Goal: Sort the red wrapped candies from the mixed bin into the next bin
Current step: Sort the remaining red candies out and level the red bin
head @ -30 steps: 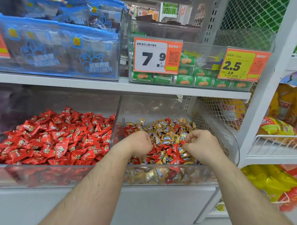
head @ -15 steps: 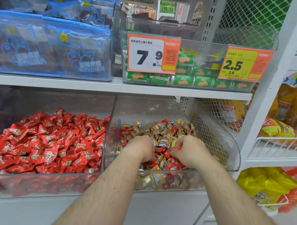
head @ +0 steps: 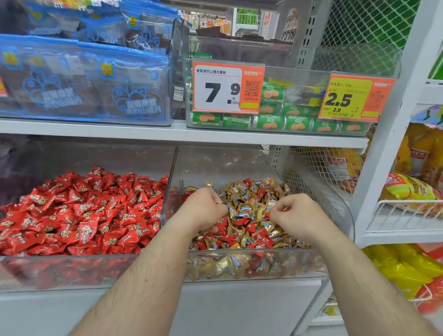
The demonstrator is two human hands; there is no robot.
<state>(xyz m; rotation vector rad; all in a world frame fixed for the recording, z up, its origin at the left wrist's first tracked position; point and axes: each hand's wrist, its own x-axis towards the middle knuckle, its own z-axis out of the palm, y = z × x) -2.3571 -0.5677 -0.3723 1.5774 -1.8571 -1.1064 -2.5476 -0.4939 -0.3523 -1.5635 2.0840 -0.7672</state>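
Lifted from the mixed bin [head: 344, 213], right hand [head: 297, 215] pinches red candy [head: 284, 209] in its grip.

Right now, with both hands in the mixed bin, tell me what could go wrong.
1. The left hand and right hand are curled in a pile where gold candies crowd the red ones, so a gold one could get carried along.
2. The red bin is heaped high near its front wall; added candies may spill over.
3. The right hand seems to pinch only a bit of red wrapper, which could slip.
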